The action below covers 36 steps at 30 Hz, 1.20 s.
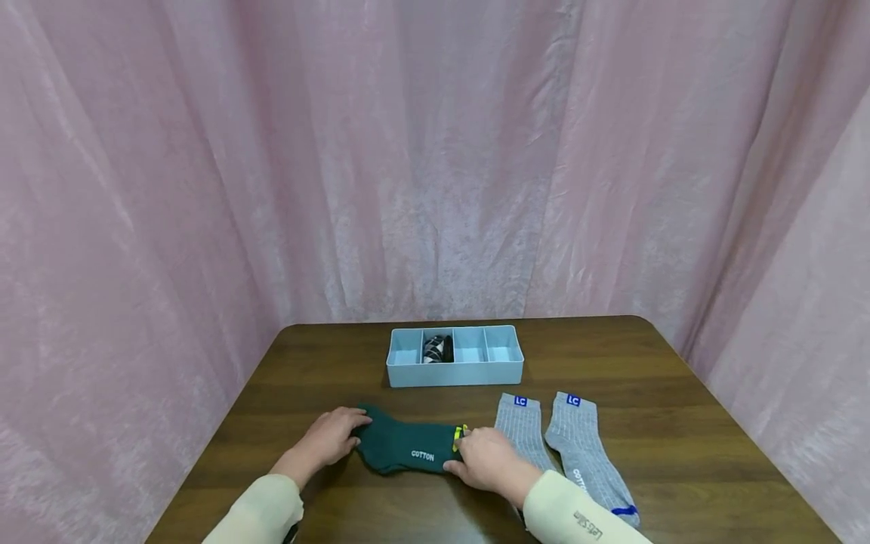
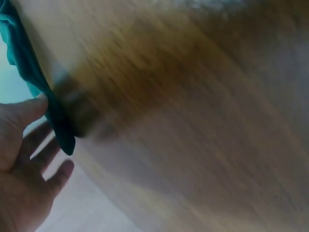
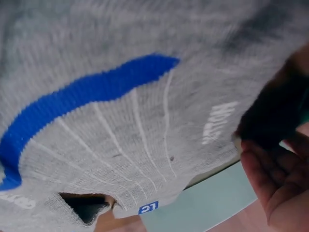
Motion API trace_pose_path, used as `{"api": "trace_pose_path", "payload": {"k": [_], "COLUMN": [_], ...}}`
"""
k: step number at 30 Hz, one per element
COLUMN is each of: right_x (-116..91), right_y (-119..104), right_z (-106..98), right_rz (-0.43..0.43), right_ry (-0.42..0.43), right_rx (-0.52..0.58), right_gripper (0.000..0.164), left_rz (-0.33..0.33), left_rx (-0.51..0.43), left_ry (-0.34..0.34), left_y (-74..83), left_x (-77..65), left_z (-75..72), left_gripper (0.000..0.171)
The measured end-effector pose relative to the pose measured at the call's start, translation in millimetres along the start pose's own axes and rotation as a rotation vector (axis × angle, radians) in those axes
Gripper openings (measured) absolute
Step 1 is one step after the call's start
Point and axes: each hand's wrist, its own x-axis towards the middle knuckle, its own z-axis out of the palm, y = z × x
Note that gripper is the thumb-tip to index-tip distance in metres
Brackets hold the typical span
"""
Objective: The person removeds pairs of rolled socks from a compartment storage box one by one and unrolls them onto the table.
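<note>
A dark green sock (image 1: 408, 446) with COTTON lettering and a yellow mark at its cuff lies sideways on the table. My left hand (image 1: 331, 436) holds its toe end, with the thumb on one face and the fingers on the other in the left wrist view. At the cuff, my right hand (image 1: 491, 459) pinches the edge. Whether this is one sock or a stacked pair, I cannot tell. Two grey ribbed socks with blue LC labels, a left one (image 1: 522, 427) and a right one (image 1: 578, 446), lie beside my right hand; my forearm partly covers them.
Behind the green sock stands a light blue divided box (image 1: 455, 375). A black-and-white patterned bundle (image 1: 433, 349) sits in its second compartment from the left. The wooden table (image 1: 680, 423) ends at a pink curtain (image 1: 435, 189).
</note>
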Motion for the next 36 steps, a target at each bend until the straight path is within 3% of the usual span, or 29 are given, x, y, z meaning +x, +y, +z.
{"api": "trace_pose_path", "payload": {"k": [5,8,13,16,20,24,29,36], "right_x": [-3,-3,-7,-10,-16,-23,-28,-35], "right_y": [7,11,11,5,-4,-11,-20,-37], "right_z": [-7,-6,-3,-3,-4,-3,0,3], "right_rz": [-0.081,-0.159,-0.223,-0.204,-0.18,-0.196,-0.209,-0.167], "right_ry": [0.118,0.109,-0.1,-0.147,-0.135,-0.045,0.078,0.14], "right_rx": [0.068,0.065,0.088,0.081,0.092,0.071,-0.023,-0.124], "right_gripper": [0.027,0.03,0.048,0.052,0.051,0.04,0.024,0.02], "left_rz": [-0.089,-0.161,-0.242,-0.257,-0.254,-0.217,-0.181,-0.125], "left_rx": [0.073,0.036,-0.027,-0.019,-0.044,-0.074,-0.111,-0.142], "left_ry": [0.133,0.163,0.026,-0.034,-0.072,-0.124,-0.181,-0.227], "left_y": [7.2,23.5,52.7,60.7,61.3,57.4,54.7,59.0], "left_x": [3.6,4.5,8.1,11.5,18.6,26.2,34.2,44.4], "left_z": [1.4,1.5,6.2,8.5,6.1,1.9,-2.2,-1.1], "left_gripper": [0.029,0.025,0.055,0.064,0.062,0.061,0.059,0.053]}}
